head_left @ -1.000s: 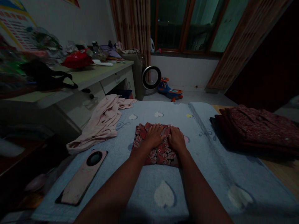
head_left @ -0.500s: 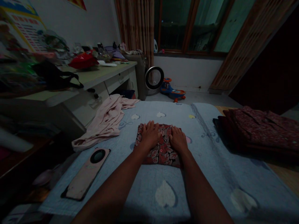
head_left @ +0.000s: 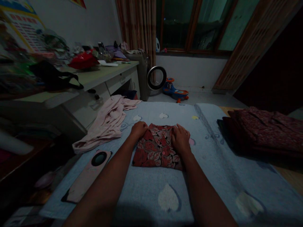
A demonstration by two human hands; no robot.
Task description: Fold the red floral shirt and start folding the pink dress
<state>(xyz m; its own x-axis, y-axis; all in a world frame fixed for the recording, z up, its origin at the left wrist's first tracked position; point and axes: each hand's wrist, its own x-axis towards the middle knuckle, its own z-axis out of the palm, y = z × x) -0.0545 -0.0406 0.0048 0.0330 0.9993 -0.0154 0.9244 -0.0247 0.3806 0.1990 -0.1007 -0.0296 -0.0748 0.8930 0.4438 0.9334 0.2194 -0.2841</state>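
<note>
A folded floral shirt (head_left: 153, 151) in red, grey and black lies flat on the light blue bed cover (head_left: 144, 195), its button front facing up. At its far left corner, my left hand (head_left: 139, 129) is closed, with thumb and fingers pinching the cloth. My right hand (head_left: 181, 139) is on the far right corner, fingers bent round the fabric edge, partly hiding that side. To the left lies a phone (head_left: 84, 179) in a pale case with a large round camera, partly covered from view by my left forearm.
A crumpled pale pink garment (head_left: 106, 123) lies at the bed's left edge. Dark red folded clothes (head_left: 265, 135) are stacked on the right. Beyond stand a cluttered desk (head_left: 101, 75), a washing machine with its round door (head_left: 156, 78) open, and a blue ride-on toy (head_left: 174, 91).
My left hand has gone from lying flat on the shirt to pinching its far left corner. The shirt's left side now spreads wider. My right hand's fingers have bent at the far right corner.
</note>
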